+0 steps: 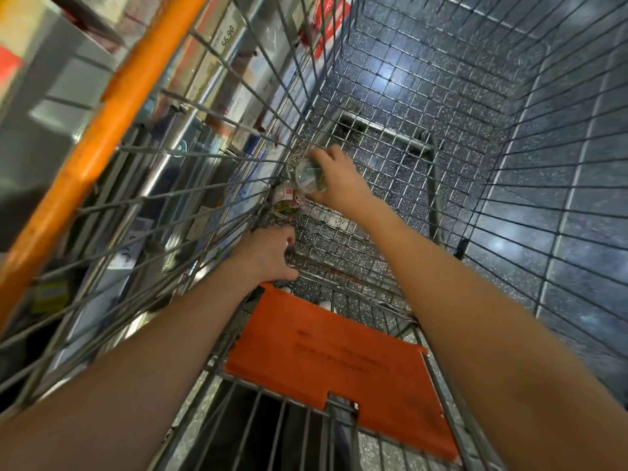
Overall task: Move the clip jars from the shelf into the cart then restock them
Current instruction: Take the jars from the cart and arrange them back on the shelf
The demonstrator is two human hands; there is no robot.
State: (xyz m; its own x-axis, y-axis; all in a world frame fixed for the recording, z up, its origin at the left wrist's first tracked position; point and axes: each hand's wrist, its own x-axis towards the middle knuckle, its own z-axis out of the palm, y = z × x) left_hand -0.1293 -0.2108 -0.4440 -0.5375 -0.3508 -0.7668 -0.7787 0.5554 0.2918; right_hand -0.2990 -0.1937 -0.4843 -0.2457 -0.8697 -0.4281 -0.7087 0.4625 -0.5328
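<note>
Two clear clip jars lie in the near left corner of the cart's wire floor. The farther clip jar (pixel 308 176) holds green and yellow contents and is gripped by the right hand (pixel 339 180), whose fingers curl over its top and whose thumb reaches under its near side. The nearer clip jar (pixel 287 202) — bearing a small red-marked label — lies on its side just beside the first, against the left wall of the cart (pixel 458 137). The left hand (pixel 268 254) is lower in the corner, its fingers curled; whether they grip the wire or anything else cannot be told. An orange handle bar (pixel 102 130) runs along the cart's upper left edge, and an orange seat flap (pixel 326 355) lies folded at the near end. Through the left wall, shelving with a price tag (pixel 227 36) is visible — blurred. Speckled dark floor (pixel 577 260) shows beneath the mesh.
</note>
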